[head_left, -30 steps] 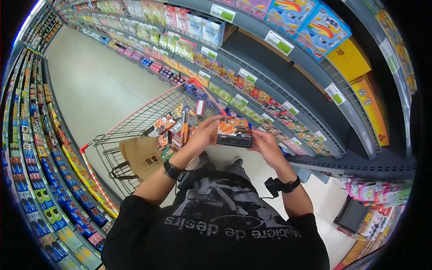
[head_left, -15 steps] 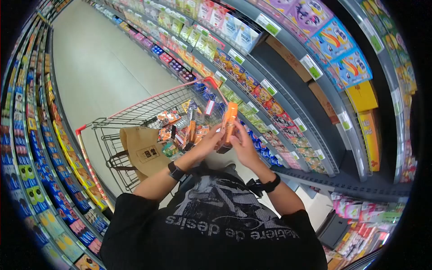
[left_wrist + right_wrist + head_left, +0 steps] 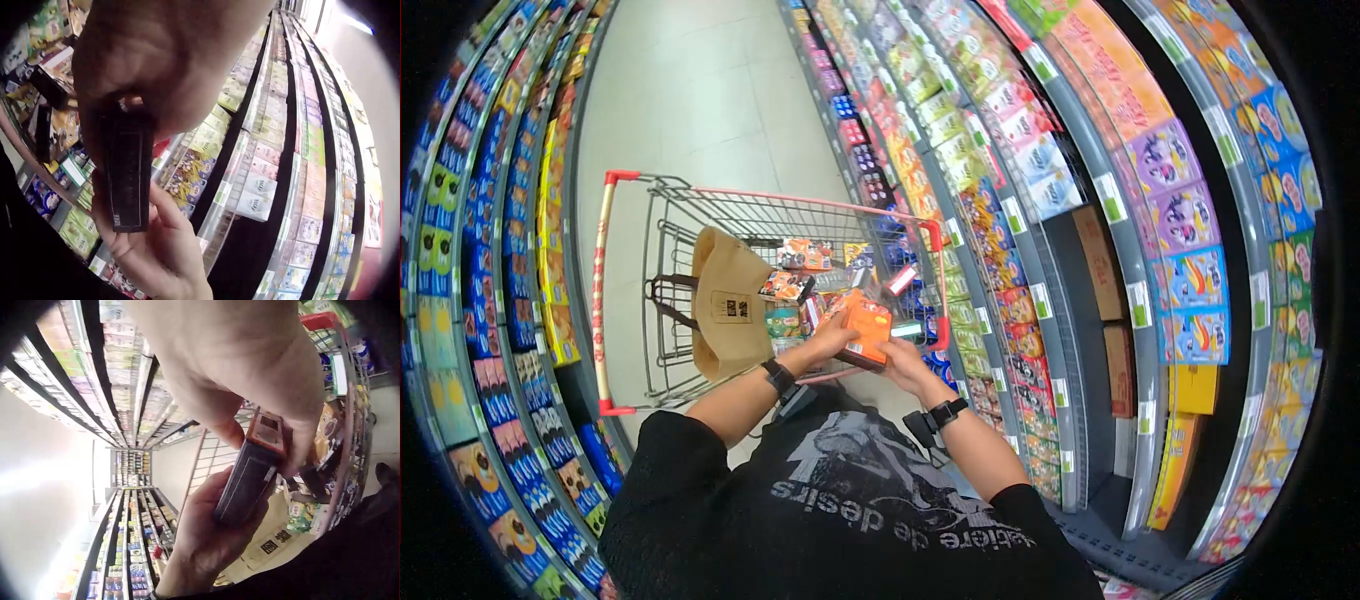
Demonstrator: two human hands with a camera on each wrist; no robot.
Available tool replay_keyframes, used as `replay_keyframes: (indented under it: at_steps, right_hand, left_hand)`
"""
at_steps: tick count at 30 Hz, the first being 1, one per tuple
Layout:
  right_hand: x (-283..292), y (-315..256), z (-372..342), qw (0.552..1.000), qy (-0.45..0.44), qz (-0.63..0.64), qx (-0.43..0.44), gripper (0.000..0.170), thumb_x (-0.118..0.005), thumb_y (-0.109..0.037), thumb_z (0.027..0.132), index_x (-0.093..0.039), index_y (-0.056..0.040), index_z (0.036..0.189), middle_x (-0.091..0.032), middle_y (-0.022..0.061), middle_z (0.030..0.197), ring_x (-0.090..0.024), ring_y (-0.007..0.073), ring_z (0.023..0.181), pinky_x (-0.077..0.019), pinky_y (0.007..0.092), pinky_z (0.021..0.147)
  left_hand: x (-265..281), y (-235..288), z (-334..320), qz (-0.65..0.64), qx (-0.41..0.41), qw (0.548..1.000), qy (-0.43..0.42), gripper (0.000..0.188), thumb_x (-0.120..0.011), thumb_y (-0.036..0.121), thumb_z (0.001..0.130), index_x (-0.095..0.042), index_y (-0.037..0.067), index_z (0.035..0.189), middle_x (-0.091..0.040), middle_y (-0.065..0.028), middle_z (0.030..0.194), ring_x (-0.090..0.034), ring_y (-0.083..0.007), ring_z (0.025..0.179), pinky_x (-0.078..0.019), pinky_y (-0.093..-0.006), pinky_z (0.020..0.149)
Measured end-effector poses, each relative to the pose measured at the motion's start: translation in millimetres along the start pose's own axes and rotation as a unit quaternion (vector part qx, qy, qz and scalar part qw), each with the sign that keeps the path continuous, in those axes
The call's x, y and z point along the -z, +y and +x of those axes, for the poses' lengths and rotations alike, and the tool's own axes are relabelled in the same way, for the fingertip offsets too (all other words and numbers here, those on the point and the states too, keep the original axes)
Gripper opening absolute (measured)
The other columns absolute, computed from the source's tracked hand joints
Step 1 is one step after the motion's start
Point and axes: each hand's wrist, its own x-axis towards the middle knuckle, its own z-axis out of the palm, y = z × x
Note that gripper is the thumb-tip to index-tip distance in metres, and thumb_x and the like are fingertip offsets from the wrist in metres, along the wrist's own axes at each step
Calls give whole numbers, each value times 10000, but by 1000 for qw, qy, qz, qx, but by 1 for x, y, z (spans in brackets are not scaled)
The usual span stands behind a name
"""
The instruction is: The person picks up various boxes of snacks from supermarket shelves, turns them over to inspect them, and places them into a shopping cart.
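Observation:
Both hands hold an orange box with a dark side [image 3: 867,330] in front of the body, overlapping the near right part of the shopping cart [image 3: 770,200] in the head view. My left hand [image 3: 830,338] grips the box's left edge, thumb on the broad orange face. At its lower right corner, my right hand [image 3: 908,366] pinches it between thumb and fingers. The left wrist view shows the dark narrow side [image 3: 128,181] of the box, with the right hand [image 3: 162,253] below. In the right wrist view, the left hand [image 3: 212,544] lies around the box's dark side.
A brown paper-like bag with dark handles [image 3: 725,310] stands in the cart's left part. Beside it lie several packages, including an orange-and-white pack [image 3: 804,253] and a green pack [image 3: 782,322]. Stocked shelves line both sides; the aisle floor [image 3: 700,100] stretches ahead.
The box has turned from showing its dark side, through an edge-on pose, to its broad orange face. The head view has swung round; hands and box now overlap the cart more.

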Motion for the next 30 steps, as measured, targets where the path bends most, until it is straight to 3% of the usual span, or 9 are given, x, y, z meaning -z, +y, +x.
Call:
replay_keyframes:
  at_steps: [7,10,13,14,16,18,22,26,30]
  right_hand:
    - [-30,13,34,967,87,-239,-31,441,-683,-132,845,-525,-41,1246,-615,117,1128,-620,220,1015,-510,372,877]
    - [5,72,94,867,58,-439,228,432,-671,-121,835,-560,-43,1245,-647,85,1116,-624,201,1009,-508,333,833]
    - [-37,33,51,900,-15,-401,170,554,-692,-195,844,-501,-34,1339,-632,78,1184,-590,192,1075,-478,325,880]
    - [-39,37,48,924,-33,-346,161,415,-656,-195,860,-593,-57,1247,-616,59,1175,-568,168,1088,-449,321,938]
    - [-34,30,51,914,-111,-387,56,422,-638,-212,880,-588,-70,1274,-621,60,1190,-563,155,1111,-442,314,949]
    - [-36,25,37,918,-72,-381,79,376,-630,-234,895,-609,-72,1234,-627,39,1156,-577,134,1059,-481,306,875]
    - [-18,-4,7,983,-3,-184,-6,291,-610,-205,918,-624,-63,1172,-626,20,1130,-599,131,977,-518,276,738]
    - [31,-39,-40,968,62,-194,143,325,-645,-165,898,-599,-37,1194,-644,47,1118,-614,136,962,-518,277,776]
    - [92,-73,-118,904,179,-130,365,254,-652,-66,872,-624,-23,1121,-658,59,1068,-616,129,935,-512,276,796]
  left_hand:
    - [44,-53,1,261,111,958,35,638,-697,301,814,-448,31,1335,-639,-101,1112,-641,-217,864,-521,-353,743]
    - [26,-8,-32,-2,102,995,9,604,-648,432,863,-476,80,1324,-646,-70,1077,-640,-221,836,-517,-373,720]
    - [41,-23,-21,-69,226,972,9,502,-543,504,922,-524,125,1251,-624,-48,1049,-610,-190,956,-529,-389,735]
    - [40,-13,-28,-39,228,973,-16,636,-505,668,864,-563,136,1207,-607,-50,1125,-578,-164,1026,-502,-327,794]
    - [47,-19,-23,-78,230,970,-22,548,-548,561,883,-567,102,1183,-615,-64,1087,-617,-181,960,-541,-377,736]
    - [61,-39,-5,-94,257,961,25,311,-543,321,920,-570,92,1129,-626,-50,1047,-637,-198,931,-579,-402,694]
    - [68,-39,10,-61,213,969,110,245,-524,265,926,-566,99,1101,-636,-53,996,-641,-197,886,-582,-380,679]
    - [100,-92,64,-74,151,981,100,302,-532,232,911,-565,9,1113,-639,-113,957,-655,-210,798,-542,-340,593]
    - [108,-95,93,200,54,958,201,307,-579,218,861,-605,-57,993,-661,-135,876,-648,-247,769,-496,-369,604]
